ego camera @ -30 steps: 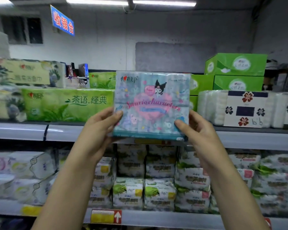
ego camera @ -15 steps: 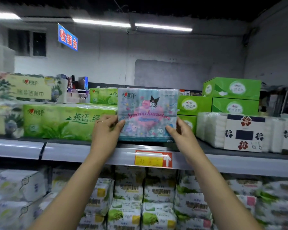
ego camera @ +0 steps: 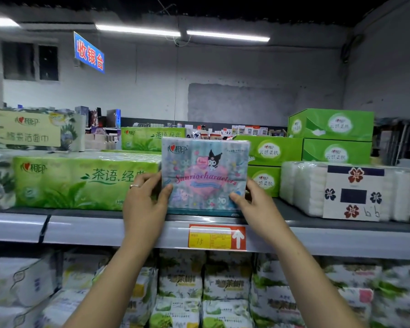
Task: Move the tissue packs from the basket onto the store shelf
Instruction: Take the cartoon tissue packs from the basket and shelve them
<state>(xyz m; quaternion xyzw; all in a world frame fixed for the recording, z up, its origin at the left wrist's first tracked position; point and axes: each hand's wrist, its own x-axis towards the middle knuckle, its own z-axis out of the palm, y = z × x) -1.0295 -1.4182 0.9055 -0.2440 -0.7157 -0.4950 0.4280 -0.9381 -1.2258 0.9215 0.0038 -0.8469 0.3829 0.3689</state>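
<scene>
Your left hand [ego camera: 143, 204] and right hand [ego camera: 256, 204] clamp the tissue pack [ego camera: 205, 177] from either side, thumbs across its front face and fingers wrapped behind, each hand closed firmly on it. Since half a second ago you have carried the pack forward and down: its bottom edge, which then hung over the lip, now rests on the front edge of the top shelf [ego camera: 81, 229], upright, face toward you, directly above the red and yellow price tag [ego camera: 217, 237]. A ring [ego camera: 135, 186] shows on your left hand.

On the same shelf, the long green tissue pack [ego camera: 81, 183] lies just beside the held pack on its left, touching your left fingers. The stacked green boxes [ego camera: 336, 138] stand behind and to the right, and the white packs with flower labels [ego camera: 341, 192] sit farther toward the shelf's right end.

Below, the lower shelf is filled with rows of pale green and white packs [ego camera: 204, 287], blurred. Farther back, a blue sign [ego camera: 89, 53] hangs before the grey wall.
</scene>
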